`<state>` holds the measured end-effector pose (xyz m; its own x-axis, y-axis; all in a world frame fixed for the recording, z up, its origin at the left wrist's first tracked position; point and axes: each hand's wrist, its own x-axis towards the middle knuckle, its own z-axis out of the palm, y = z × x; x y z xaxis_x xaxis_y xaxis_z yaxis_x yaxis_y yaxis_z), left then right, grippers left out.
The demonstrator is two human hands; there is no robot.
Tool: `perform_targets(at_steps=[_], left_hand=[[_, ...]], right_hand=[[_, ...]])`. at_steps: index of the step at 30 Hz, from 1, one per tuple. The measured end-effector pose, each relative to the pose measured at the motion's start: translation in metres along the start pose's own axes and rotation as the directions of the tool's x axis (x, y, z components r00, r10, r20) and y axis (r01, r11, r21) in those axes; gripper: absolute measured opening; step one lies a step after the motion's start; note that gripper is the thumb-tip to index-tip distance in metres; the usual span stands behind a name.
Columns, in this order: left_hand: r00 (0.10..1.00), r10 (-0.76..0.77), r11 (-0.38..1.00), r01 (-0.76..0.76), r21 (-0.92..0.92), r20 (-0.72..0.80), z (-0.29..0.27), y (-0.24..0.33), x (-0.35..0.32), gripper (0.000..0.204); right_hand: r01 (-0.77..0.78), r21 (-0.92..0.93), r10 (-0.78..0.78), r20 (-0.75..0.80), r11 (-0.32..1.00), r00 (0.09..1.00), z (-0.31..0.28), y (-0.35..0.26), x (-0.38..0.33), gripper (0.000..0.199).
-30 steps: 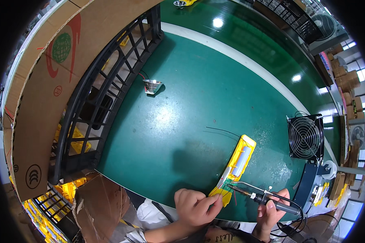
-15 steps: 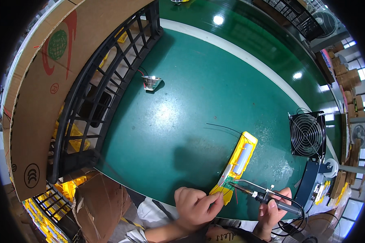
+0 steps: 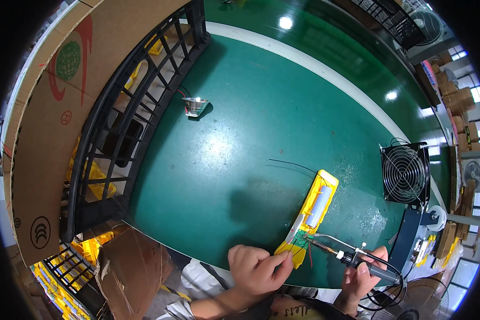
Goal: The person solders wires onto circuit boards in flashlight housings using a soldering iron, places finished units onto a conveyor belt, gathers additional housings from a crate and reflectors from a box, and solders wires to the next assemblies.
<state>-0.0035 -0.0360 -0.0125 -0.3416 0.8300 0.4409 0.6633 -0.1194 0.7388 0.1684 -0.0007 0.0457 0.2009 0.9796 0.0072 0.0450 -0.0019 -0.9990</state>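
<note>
A yellow plastic casing half point(image 3: 329, 182) lies on the green table close to me, tilted up to the right. Inside it sit a pale cylindrical battery cell point(image 3: 318, 205) and a small green circuit board point(image 3: 300, 240). Pinching at the casing's near end, my left hand point(image 3: 258, 268) has its fingers closed; whether it grips the casing or a thin wire there is hidden. My right hand point(image 3: 364, 274) is wrapped round the dark handle of a soldering iron point(image 3: 352, 259), whose tip and curved metal feed tube reach the board. A black wire point(image 3: 288, 162) trails from the casing's far end.
A silver reflector cup point(image 3: 195, 106) with wires lies at the far left, beside a black plastic crate point(image 3: 138, 114). A cardboard box point(image 3: 42, 154) stands beyond the crate. To the right are a black fan point(image 3: 405, 173) and a white wire spool point(image 3: 437, 217).
The soldering iron's tip has shifted slightly to the right over the board, and my right hand with it. My left hand stays at the casing's near end. The view has moved a little.
</note>
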Motion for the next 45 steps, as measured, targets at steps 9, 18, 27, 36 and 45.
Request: perform_targets(at_steps=[9, 18, 27, 36, 45], left_hand=[[1.0, -0.006, 1.0, 0.006, 0.018, 0.025, 0.0, 0.002, 0.0, 0.018], [0.999, 0.005, 0.994, -0.009, 0.106, 0.034, 0.004, 0.001, -0.002, 0.016], [0.997, -0.009, 0.995, 0.001, 0.103, 0.079, -0.003, 0.005, 0.003, 0.015], [0.963, -0.095, 0.992, 0.113, -0.059, 0.254, -0.035, -0.009, 0.017, 0.021], [0.766, -0.344, 0.939, 0.277, 0.203, 0.543, -0.066, 0.005, 0.038, 0.02]], right_hand=[[0.015, 0.012, -0.015, 0.045, 1.0, 0.999, 0.0, 0.002, 0.001, 0.033], [-0.002, 0.079, -0.001, 0.032, 0.997, 0.999, -0.011, 0.001, 0.004, 0.031], [0.015, 0.127, -0.018, 0.024, 0.992, 1.0, -0.015, 0.006, 0.005, 0.03], [0.027, 0.167, -0.03, 0.013, 0.986, 0.999, -0.019, 0.006, 0.003, 0.03], [0.036, 0.139, -0.036, 0.0, 0.99, 0.999, -0.023, 0.012, 0.004, 0.027]])
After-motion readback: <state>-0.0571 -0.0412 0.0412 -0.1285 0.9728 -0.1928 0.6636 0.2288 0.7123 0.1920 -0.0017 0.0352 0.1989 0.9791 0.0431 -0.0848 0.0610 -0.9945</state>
